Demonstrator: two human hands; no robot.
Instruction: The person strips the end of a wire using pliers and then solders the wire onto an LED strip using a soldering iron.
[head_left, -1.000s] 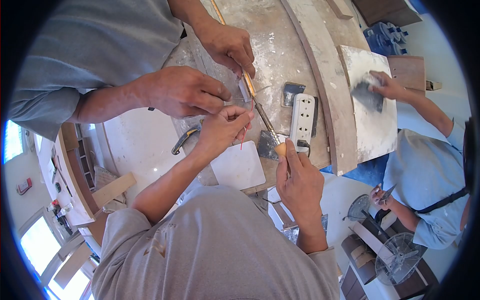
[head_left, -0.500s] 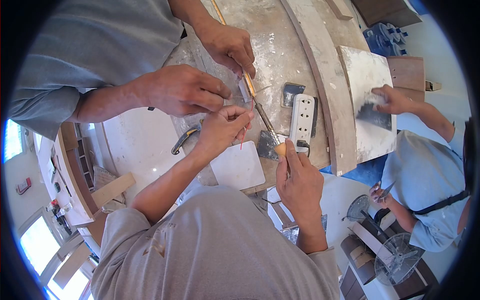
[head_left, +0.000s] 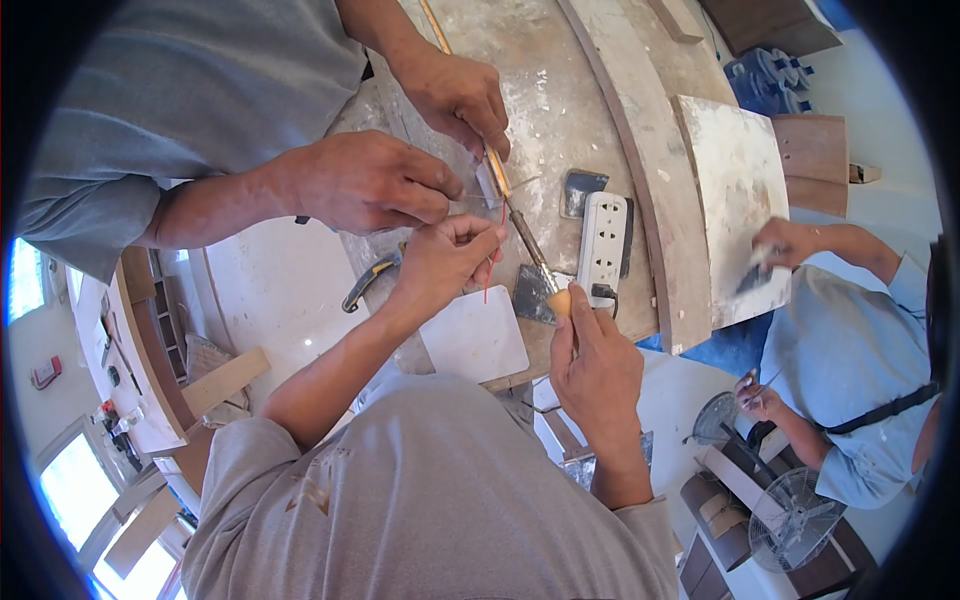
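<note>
My right hand [head_left: 597, 355] grips the wooden handle of a soldering iron [head_left: 533, 246]. The iron's tip meets the end of a thin orange-yellow strip [head_left: 497, 172]. In my left hand [head_left: 455, 255] a thin red wire [head_left: 487, 291] is pinched between thumb and fingers, and its upper part runs to the strip's end. A co-worker's hand [head_left: 465, 100] presses the strip from above. The same person's other hand [head_left: 375, 180] holds a fine strand close beside my left fingers. What exactly touches at the joint is too small to make out.
A white power strip [head_left: 603, 245] with a plug lies right of the iron. Nearby are a white plate [head_left: 473, 335], a cutter knife [head_left: 368, 283] and a dark scraper [head_left: 582, 190]. At right another person's hand [head_left: 785, 243] works on a white-coated board [head_left: 735, 190].
The person at right has swept the blade down the board toward its lower edge. My hands, the iron and the co-worker's hands stay nearly where they were.
</note>
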